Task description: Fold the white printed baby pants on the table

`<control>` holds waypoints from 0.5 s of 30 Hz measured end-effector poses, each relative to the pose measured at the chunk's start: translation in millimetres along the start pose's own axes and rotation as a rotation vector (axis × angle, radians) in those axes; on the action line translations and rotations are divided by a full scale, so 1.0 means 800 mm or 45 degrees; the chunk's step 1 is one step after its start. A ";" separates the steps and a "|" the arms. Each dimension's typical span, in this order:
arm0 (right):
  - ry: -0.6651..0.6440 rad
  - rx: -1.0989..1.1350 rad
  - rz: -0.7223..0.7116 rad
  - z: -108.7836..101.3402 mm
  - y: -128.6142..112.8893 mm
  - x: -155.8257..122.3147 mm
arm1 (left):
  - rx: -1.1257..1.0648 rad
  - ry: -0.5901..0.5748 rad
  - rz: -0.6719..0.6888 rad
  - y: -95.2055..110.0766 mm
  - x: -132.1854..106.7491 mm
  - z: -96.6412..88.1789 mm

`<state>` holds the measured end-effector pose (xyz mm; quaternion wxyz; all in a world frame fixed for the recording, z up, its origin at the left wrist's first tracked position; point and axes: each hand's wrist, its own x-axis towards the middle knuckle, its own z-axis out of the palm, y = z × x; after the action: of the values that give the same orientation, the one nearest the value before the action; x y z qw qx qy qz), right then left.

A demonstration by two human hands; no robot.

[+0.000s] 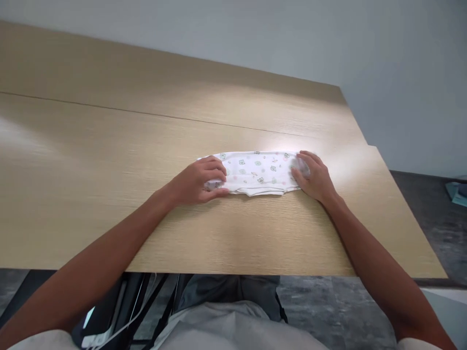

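Observation:
A white garment [257, 171] printed with small green and pink animal faces lies on the wooden table, folded into a long narrow strip. Several fabric layers show along its near edge, and a short section there sticks out toward me. My left hand [205, 181] is closed over the strip's left end, fingers curled on top and thumb along the near edge. At the opposite end, my right hand [313, 175] grips the cloth between its thumb and bent fingers. Both palms hide parts of the garment's ends.
The light wooden table [109, 180] has a seam running across it behind the garment. A pale wall [233, 34] stands beyond the far edge. Below the near edge are a white power strip [97, 339] with a cable and a grey floor [314, 306].

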<state>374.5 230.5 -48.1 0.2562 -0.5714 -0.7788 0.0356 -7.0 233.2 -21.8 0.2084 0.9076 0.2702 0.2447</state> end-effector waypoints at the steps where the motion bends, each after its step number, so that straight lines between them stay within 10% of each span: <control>1: 0.002 0.010 -0.001 0.000 0.001 0.000 | 0.023 0.014 0.005 0.003 0.000 0.001; 11: 0.050 0.263 -0.202 -0.006 -0.013 -0.001 | 0.108 -0.210 0.031 0.017 0.001 0.006; 15: -0.168 0.499 -0.395 -0.020 -0.034 -0.006 | 0.127 -0.229 -0.008 0.019 0.002 0.007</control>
<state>358.4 213.0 -26.6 0.3132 -0.3810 -0.8504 0.1833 3.2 221.5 -17.9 0.1872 0.9342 0.2653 0.1480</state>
